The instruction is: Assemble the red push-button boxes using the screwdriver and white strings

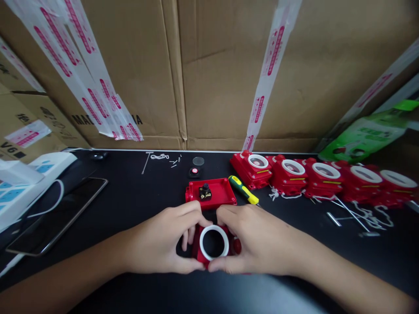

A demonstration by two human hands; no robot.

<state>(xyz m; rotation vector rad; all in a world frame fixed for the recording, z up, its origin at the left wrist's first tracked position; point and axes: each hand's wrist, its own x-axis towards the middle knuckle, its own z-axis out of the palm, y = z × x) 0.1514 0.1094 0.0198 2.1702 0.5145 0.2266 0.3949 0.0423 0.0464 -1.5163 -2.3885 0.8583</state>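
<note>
Both my hands close around a red plastic housing with a white ring (214,242) on its top, low on the black table. My left hand (163,242) wraps its left side, thumb under the ring's front edge. My right hand (258,240) grips the right side the same way. Just behind them lies an open red base tray (222,192) with a small black and gold part (205,192) inside. A yellow and green screwdriver (242,190) lies to the tray's right.
A row of several assembled red housings (322,178) lines the back right, with white strings and metal pins (352,213) in front. A phone (59,213) and white boxes (22,183) sit left. Small screws (173,162), a clear disc (198,161) and a red button (194,172) lie by the cardboard wall (209,74).
</note>
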